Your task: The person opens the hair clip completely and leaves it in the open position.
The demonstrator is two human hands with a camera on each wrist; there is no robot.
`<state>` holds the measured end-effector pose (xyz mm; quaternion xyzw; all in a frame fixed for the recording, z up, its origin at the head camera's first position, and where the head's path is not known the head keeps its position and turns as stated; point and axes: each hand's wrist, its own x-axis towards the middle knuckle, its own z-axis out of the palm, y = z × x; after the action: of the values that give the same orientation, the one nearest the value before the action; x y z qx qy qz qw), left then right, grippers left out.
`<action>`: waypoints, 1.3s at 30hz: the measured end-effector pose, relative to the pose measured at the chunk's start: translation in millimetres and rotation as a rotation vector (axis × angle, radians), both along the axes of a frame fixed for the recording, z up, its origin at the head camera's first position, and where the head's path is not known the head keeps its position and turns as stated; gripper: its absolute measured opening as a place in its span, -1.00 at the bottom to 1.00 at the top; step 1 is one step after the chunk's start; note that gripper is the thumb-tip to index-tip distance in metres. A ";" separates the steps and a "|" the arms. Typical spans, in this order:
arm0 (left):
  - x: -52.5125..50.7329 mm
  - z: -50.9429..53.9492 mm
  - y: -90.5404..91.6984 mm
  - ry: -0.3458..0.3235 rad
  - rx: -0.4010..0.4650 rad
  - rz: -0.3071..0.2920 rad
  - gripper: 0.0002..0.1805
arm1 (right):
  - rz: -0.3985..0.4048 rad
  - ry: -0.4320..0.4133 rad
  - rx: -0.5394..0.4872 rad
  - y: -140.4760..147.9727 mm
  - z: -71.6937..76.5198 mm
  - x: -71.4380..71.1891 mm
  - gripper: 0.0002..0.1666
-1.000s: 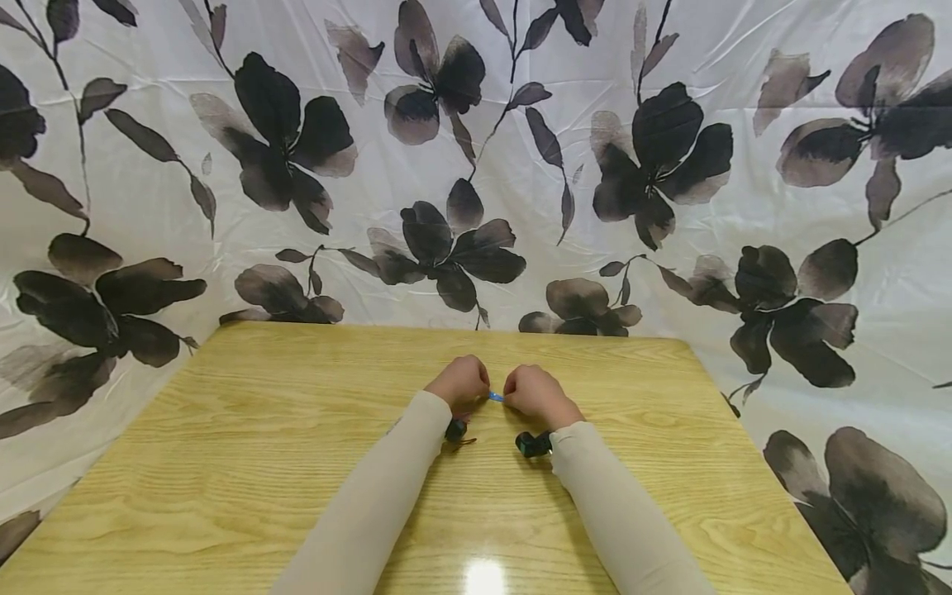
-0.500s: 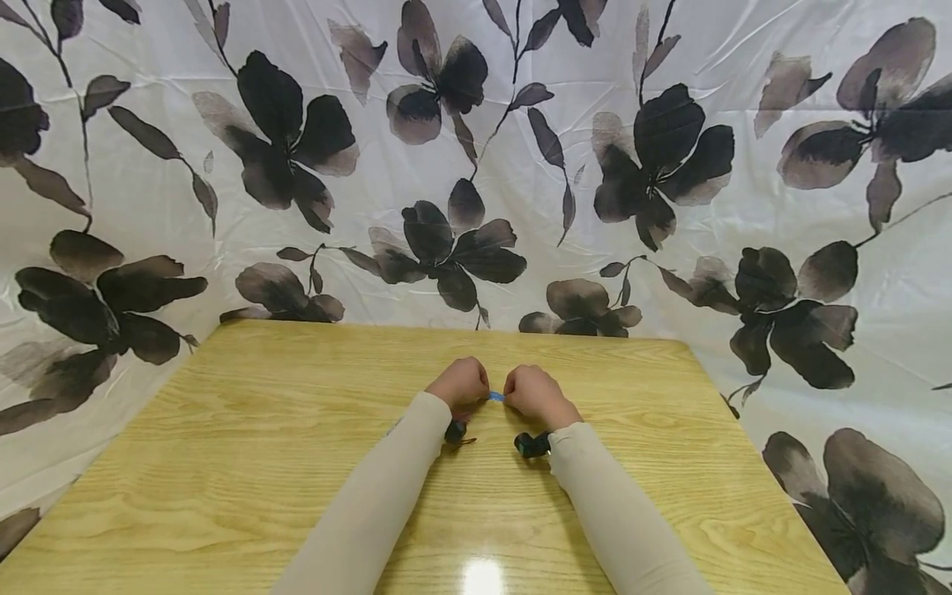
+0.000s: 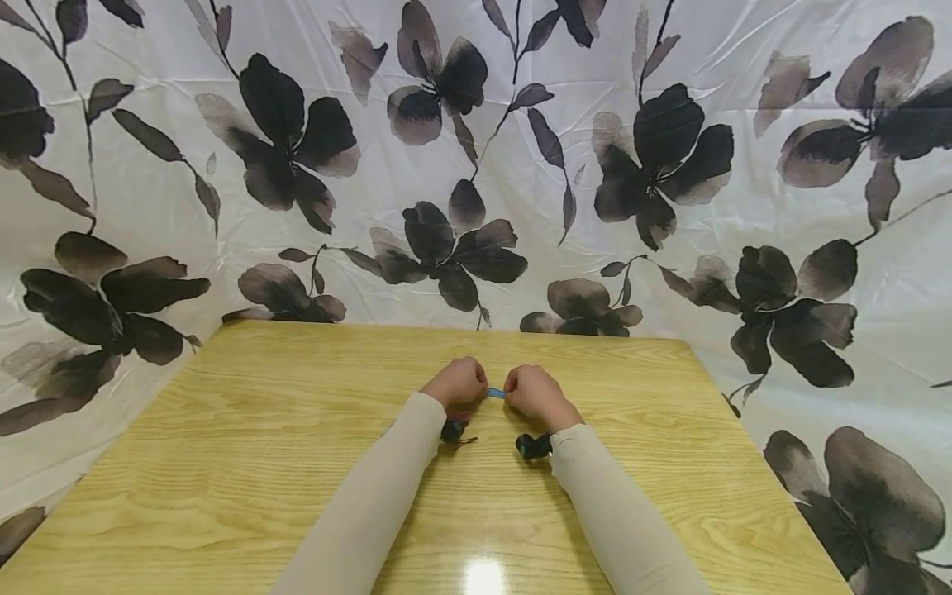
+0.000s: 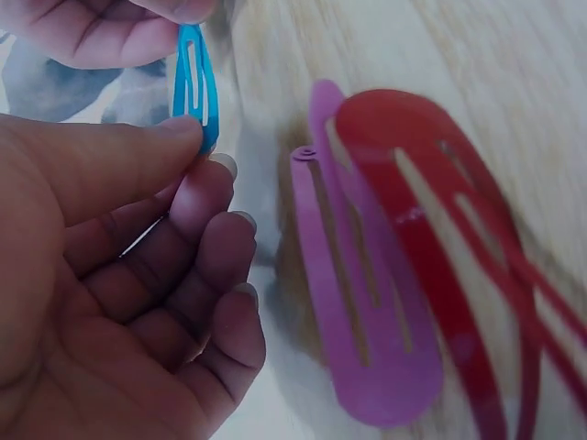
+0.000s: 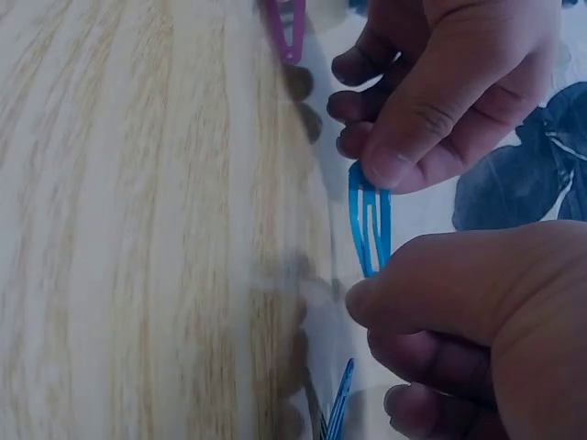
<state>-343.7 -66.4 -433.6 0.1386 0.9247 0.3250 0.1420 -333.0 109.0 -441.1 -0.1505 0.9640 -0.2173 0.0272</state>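
Observation:
Between my two hands is a blue snap hair clip (image 4: 197, 82), with slots showing along its middle. My left hand (image 3: 456, 382) pinches one end between thumb and index finger, its other fingers loosely curled. My right hand (image 3: 537, 390) pinches the opposite end, covering its tip. Close to the left wrist camera are a pink snap hair clip (image 4: 394, 367) and a red snap hair clip (image 4: 394, 137), overlapping each other. What supports these two, I cannot tell. Another blue clip (image 5: 341, 399) shows at the bottom of the right wrist view.
A wood-grain table (image 3: 260, 430) spreads under both arms. White cloth with dark flowers (image 3: 446, 165) hangs behind and beside it. Small black wrist cameras, one of them at the right wrist (image 3: 533, 445), sit under the sleeves.
My left hand has shifted very slightly left, and a little more of the blue hair clip shows between the hands. The right hand stays nearly still.

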 end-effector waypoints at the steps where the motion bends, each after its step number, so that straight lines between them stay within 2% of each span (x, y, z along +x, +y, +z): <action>1: -0.4 -0.7 -0.7 -0.020 0.020 0.004 -0.79 | -0.001 -0.001 -0.018 0.6 -0.3 0.2 -0.90; 5: -1.8 -2.6 -3.4 -0.038 0.066 0.008 -0.78 | 0.002 -0.016 -0.132 3.6 -1.2 0.4 -0.91; 12: -4.4 -1.9 -7.9 0.027 0.055 0.012 -0.82 | -0.027 -0.099 -0.401 9.6 -3.5 3.1 -0.89; 21: 1.4 0.0 -13.3 0.092 0.056 -0.016 -0.84 | -0.045 -0.196 -0.631 12.3 -15.7 5.1 -0.84; 28: 8.4 -1.8 -14.9 0.048 0.108 -0.004 -0.83 | -0.051 -0.232 -0.689 11.6 -26.9 6.2 -0.84; 35: 12.4 -2.8 -16.4 0.075 0.138 0.014 -0.92 | -0.053 -0.257 -0.715 11.4 -29.8 9.5 -0.81; 39: 17.8 -3.7 -19.9 0.063 0.170 0.012 -0.91 | -0.030 -0.263 -0.718 10.8 -28.9 13.9 -0.80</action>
<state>-325.9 -86.3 -437.3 0.1549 0.8985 0.3988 0.0987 -319.1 119.8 -470.1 -0.1072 0.8170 -0.5589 0.0930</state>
